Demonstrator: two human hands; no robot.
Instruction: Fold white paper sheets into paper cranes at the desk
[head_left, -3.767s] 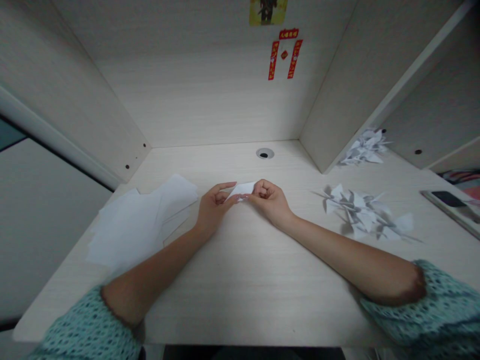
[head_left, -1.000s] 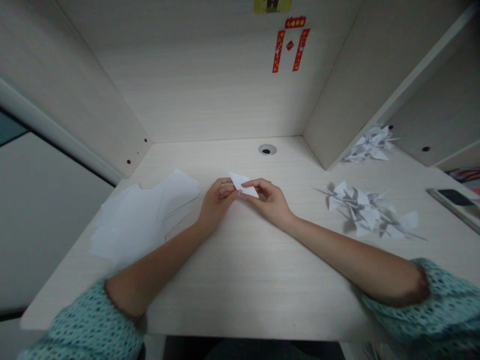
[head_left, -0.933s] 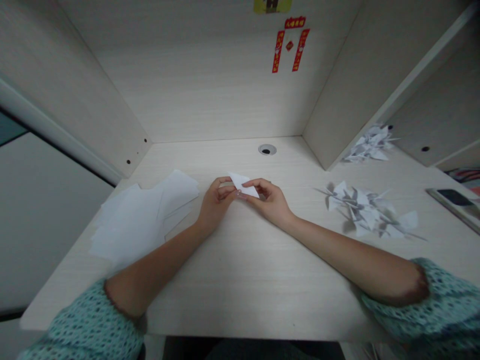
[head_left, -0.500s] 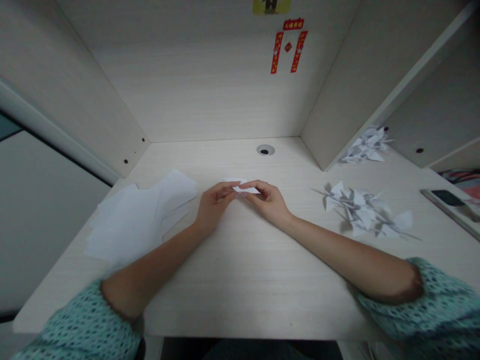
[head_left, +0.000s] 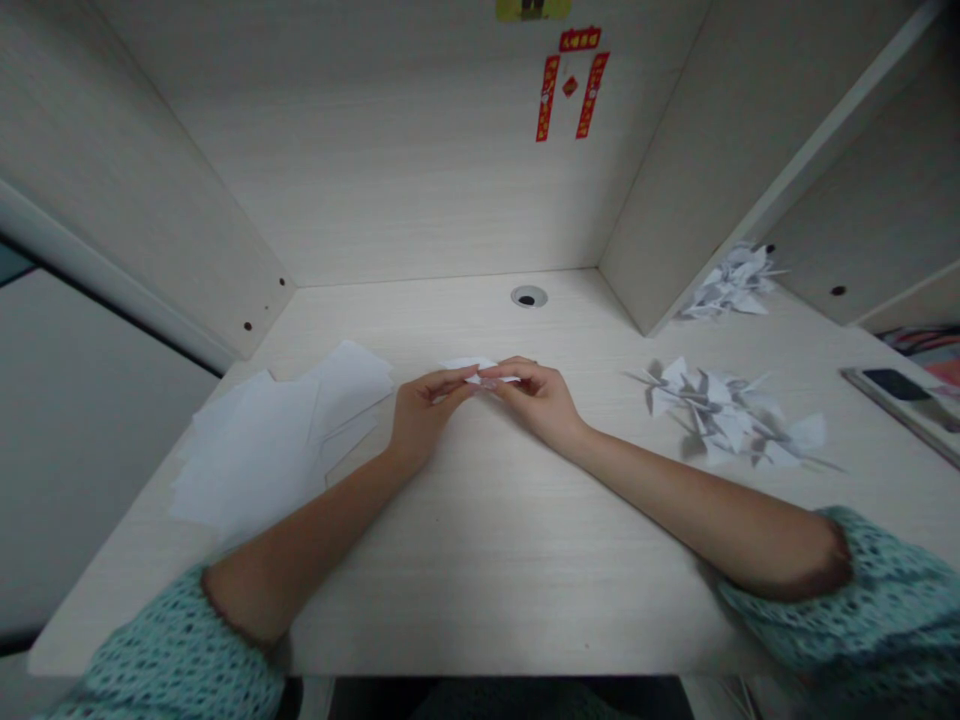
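A small folded piece of white paper [head_left: 466,364] is held between both hands above the middle of the desk. My left hand [head_left: 426,412] pinches its left side, thumb and fingers closed on it. On the other side my right hand [head_left: 541,398] grips it the same way, fingertips nearly meeting those of the left. Much of the paper is hidden behind the fingers, so its exact folds cannot be made out. Left of my left hand lies a spread of flat white paper sheets [head_left: 255,450].
Several folded white paper cranes [head_left: 716,405] lie to the right, and another heap of folded paper [head_left: 735,282] sits behind the upright panel [head_left: 652,230]. A phone [head_left: 900,385] rests at the far right. A round cable hole [head_left: 529,296] is at the back of the desk [head_left: 465,560].
My fingers have shifted slightly on the paper, and less of it shows between them. The whole view has moved a little; the piles lie as before.
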